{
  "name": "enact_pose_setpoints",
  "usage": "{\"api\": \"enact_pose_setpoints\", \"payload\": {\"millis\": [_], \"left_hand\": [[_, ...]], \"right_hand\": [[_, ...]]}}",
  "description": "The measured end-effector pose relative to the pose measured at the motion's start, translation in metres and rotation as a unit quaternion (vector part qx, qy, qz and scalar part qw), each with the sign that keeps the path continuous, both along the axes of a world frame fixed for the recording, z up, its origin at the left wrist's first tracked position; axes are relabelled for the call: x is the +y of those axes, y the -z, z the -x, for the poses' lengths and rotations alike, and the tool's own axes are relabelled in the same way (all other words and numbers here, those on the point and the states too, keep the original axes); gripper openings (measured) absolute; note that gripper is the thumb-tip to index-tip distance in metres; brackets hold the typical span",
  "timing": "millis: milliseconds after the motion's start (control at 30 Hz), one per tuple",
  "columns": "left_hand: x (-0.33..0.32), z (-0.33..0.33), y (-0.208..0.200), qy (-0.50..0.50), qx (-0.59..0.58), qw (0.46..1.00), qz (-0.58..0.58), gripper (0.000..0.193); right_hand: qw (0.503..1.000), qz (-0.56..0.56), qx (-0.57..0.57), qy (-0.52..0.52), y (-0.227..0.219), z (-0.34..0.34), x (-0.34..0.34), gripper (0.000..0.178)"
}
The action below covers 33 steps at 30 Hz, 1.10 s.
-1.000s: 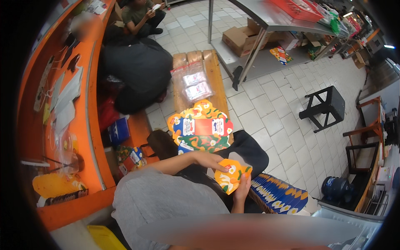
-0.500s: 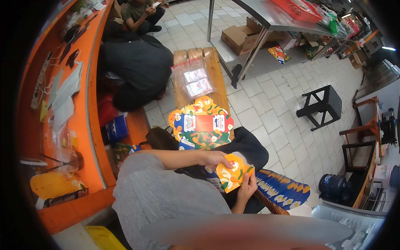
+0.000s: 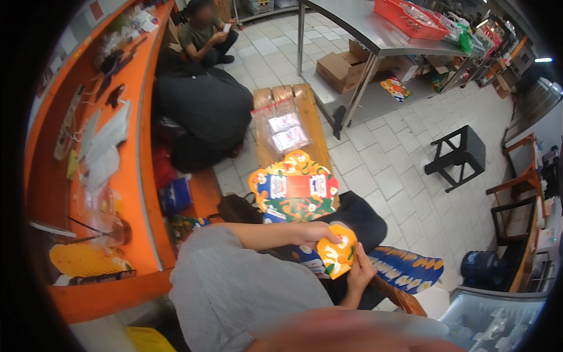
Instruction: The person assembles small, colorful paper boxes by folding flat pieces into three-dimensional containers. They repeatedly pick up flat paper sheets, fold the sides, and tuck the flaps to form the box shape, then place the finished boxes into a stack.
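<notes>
Between both hands, above my lap, is a yellow-orange printed cardboard piece [image 3: 337, 253] with white and green patterns. My left hand [image 3: 316, 233] grips its upper left side, thumb on the printed face. My right hand [image 3: 362, 271] holds its right edge, fingers partly hidden behind it. In front of me on the wooden bench lies a flat, colourful die-cut cardboard sheet [image 3: 298, 188] with a wavy outline. Beyond that sheet is a clear plastic bag [image 3: 284, 126] holding white packs. To the right of my hands, a fanned row of blue printed cardboard pieces [image 3: 407, 270] rests on wood.
A person in dark clothes [image 3: 202, 108] bends over close at the left, beside an orange counter [image 3: 138, 199]. Another person [image 3: 205, 35] squats farther back. A black stool [image 3: 460, 155] stands on the tiled floor, and a steel table [image 3: 352, 26] is at the back.
The whole view has shifted, so the scene sits lower and slightly to the right. The cardboard piece is turned a little and looks narrower. Both hands keep hold of it.
</notes>
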<state>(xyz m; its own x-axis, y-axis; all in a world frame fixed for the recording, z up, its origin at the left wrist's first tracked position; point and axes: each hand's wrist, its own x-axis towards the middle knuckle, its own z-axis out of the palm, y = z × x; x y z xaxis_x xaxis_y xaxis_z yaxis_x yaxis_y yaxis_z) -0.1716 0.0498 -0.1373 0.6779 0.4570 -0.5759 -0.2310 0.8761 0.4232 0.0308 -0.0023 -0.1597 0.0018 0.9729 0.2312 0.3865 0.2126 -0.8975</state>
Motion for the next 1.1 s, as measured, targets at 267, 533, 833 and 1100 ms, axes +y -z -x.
{"api": "enact_pose_setpoints", "payload": {"millis": [267,533,833,1100], "left_hand": [[-0.014,0.001,-0.006,0.045,-0.026,0.994,0.093,0.031],[-0.011,0.007,-0.023,0.079,-0.015,0.996,0.034,0.036],[-0.019,0.012,-0.029,0.119,-0.091,0.988,0.044,0.045],[-0.027,-0.002,-0.046,0.161,-0.039,0.983,-0.080,0.048]], "right_hand": [[0.990,0.054,0.128,-0.009,0.005,-0.017,-0.031,0.023],[0.971,0.034,0.218,0.098,0.001,0.012,-0.042,0.022],[0.995,-0.098,0.022,-0.029,-0.037,-0.008,-0.037,0.019],[0.993,-0.008,0.114,0.007,-0.027,-0.023,-0.042,0.023]]}}
